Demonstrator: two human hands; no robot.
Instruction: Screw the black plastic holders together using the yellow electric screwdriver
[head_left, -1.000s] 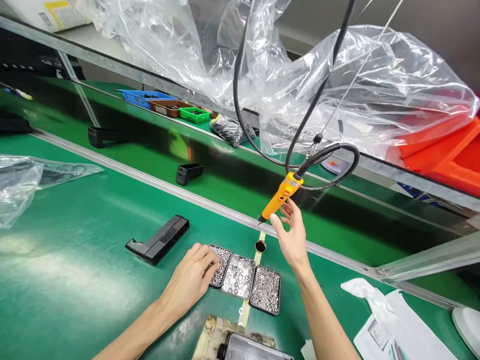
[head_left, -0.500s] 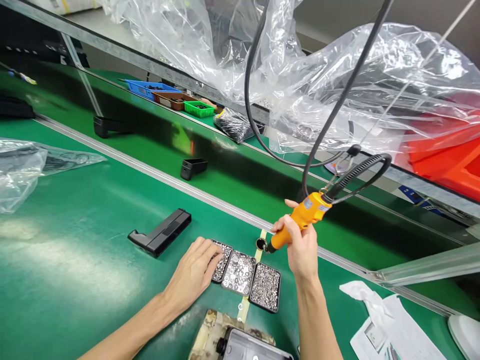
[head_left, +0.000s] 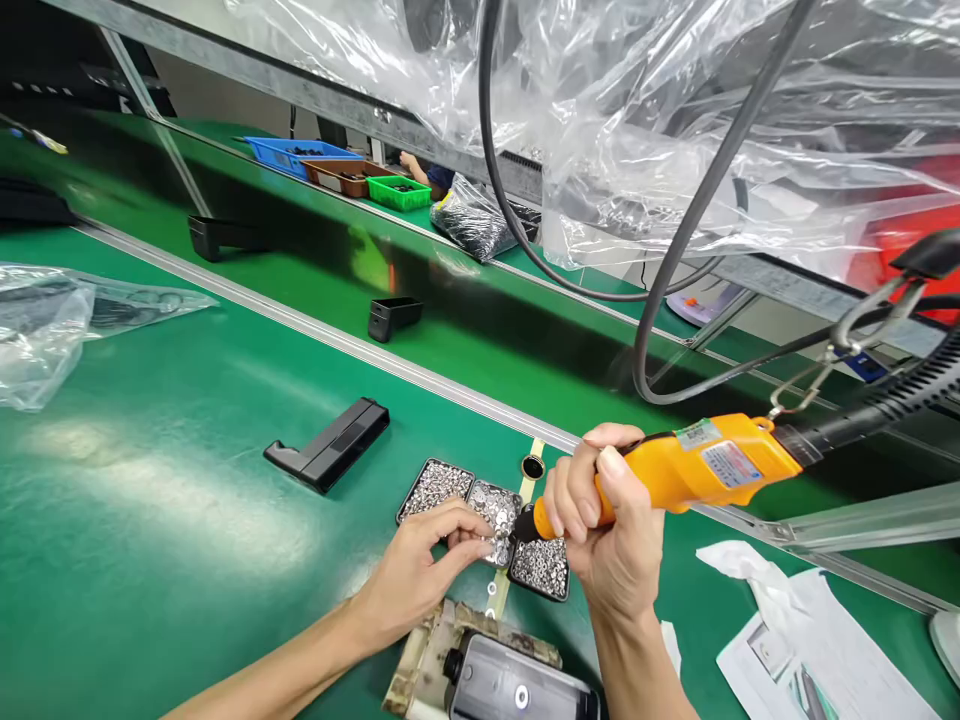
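Note:
My right hand (head_left: pixel 611 530) is wrapped round an orange electric screwdriver (head_left: pixel 705 467), held almost level with its black tip (head_left: pixel 523 527) pointing left. My left hand (head_left: pixel 427 565) pinches something small and shiny at that tip, too small to name. Both hands hover over three small black trays of silvery screws and washers: the left tray (head_left: pixel 435 487), the middle one (head_left: pixel 496 505) and the right one (head_left: pixel 541 568). A black plastic part (head_left: pixel 330 457) lies on the green mat to the left of the trays.
A grey device on a camouflage block (head_left: pixel 487 675) sits at the near edge. The screwdriver's black cable (head_left: pixel 675 270) loops overhead. Another black part (head_left: pixel 394 316) rides the conveyor belt (head_left: pixel 480 330). Clear plastic bags (head_left: pixel 45 330) lie left; papers (head_left: pixel 795 650) lie right. Coloured bins (head_left: pixel 390 190) stand far back.
My right hand reached up, took the hanging screwdriver and pulled it down level over the trays. My left hand left the left tray and moved right to the tip in a pinch.

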